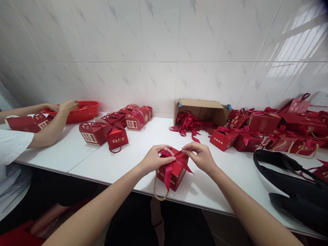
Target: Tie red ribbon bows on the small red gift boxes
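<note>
In front of me, near the table's front edge, stands a small red gift box (176, 172) with gold lettering. A gold rope handle (161, 198) hangs from its left side, over the edge. A dark red ribbon (167, 174) is tied in a bow on the box top, its tails hanging down the front. My left hand (158, 157) pinches the bow at its left side, thumb across the knot. At the right of the bow, my right hand (200, 155) pinches the ribbon between thumb and fingertips.
A cardboard box (202, 103) lies on its side by the wall, red ribbons (188, 123) spilling out. Several finished boxes (248, 138) crowd the right, beside a black bag (282, 171). More red boxes (116, 136) stand left. A co-worker's hand (68, 106) reaches into a red basin (89, 114).
</note>
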`<state>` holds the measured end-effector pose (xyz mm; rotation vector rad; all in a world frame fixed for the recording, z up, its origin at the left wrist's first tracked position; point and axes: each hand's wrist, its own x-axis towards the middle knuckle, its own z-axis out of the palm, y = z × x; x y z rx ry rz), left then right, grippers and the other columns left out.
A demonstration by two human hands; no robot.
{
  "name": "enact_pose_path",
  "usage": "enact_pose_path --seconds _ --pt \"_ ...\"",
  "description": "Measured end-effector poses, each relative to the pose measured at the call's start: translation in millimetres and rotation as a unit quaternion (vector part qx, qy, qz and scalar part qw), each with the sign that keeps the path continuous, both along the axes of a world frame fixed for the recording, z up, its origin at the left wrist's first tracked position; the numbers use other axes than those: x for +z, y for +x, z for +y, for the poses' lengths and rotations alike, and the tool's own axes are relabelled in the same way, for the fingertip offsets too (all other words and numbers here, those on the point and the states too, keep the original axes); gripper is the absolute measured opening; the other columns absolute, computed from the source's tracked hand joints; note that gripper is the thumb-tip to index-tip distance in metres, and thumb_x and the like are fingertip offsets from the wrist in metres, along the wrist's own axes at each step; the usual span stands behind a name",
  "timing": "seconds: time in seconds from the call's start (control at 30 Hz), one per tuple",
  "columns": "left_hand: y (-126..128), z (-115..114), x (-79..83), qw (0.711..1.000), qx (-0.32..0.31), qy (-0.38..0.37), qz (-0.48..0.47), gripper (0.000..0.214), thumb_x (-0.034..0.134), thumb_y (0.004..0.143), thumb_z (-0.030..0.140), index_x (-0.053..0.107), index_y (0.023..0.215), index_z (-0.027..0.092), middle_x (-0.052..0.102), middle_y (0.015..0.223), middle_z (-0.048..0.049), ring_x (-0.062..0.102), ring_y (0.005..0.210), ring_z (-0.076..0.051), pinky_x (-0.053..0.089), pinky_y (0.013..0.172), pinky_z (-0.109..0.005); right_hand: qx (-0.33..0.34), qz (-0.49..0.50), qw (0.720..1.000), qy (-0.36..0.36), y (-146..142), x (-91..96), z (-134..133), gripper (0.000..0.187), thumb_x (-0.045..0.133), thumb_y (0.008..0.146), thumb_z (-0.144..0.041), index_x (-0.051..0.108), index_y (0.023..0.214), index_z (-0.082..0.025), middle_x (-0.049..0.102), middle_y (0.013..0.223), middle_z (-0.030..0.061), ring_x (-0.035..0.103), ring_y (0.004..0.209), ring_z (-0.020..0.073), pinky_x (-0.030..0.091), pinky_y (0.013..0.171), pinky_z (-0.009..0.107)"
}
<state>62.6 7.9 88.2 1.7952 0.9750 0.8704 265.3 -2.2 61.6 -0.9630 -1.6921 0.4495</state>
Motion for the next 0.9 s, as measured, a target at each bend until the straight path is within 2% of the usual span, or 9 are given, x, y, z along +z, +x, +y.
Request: enact_pose_path --seconds 0.17,0.37,0.53,0.9 --pt "4.3 1.0 -0.4 0.999 0.020 -0.001 -0.026 0.027 0.071 0.067 0.041 0.063 0.066 0.016 0.069 0.098 -0.0099 0.061 0.098 -0.026 0.045 0.087 -0.037 0.010 -0.012 1.000 -0.005 -2.1 4.1 1.1 0.010 0.062 0.079 -0.028 0.065 0.077 -0.019 0.066 0.076 0.0045 0.062 0.069 0.0163 0.053 0.065 0.031" --pt "5.8 1.8 -3.9 0.999 0.026 -0.024 -0.039 0.025 0.075 0.062 0.038 0.066 0.068 0.015 0.066 0.110 -0.0133 0.061 0.101 -0.027 0.046 0.085 -0.037 -0.005 -0.006 1.000 -0.009 -4.1 3.6 2.6 0.011 0.061 0.079 -0.028 0.063 0.075 -0.018 0.064 0.076 0.0047 0.060 0.071 0.0162 0.052 0.064 0.030" --pt "4.5 0.4 -7.6 0.996 0.023 -0.051 -0.068 0.025 0.076 0.061 0.035 0.062 0.064 0.014 0.063 0.116 -0.0139 0.061 0.102 -0.027 0.048 0.083 -0.037 -0.020 -0.014 0.999 -0.044 -3.0 -0.9 4.1 0.010 0.059 0.079 -0.027 0.061 0.074 -0.018 0.064 0.076 0.0039 0.060 0.071 0.0163 0.050 0.066 0.031" --pt "3.8 1.2 -9.9 0.995 0.021 -0.057 -0.073 0.030 0.078 0.057 0.032 0.052 0.057 0.015 0.064 0.113 -0.0130 0.060 0.103 -0.026 0.047 0.086 -0.037 -0.009 -0.047 0.996 -0.069 5.0 2.7 1.1 0.011 0.059 0.079 -0.027 0.061 0.074 -0.018 0.065 0.073 0.0034 0.060 0.067 0.0160 0.048 0.061 0.028"
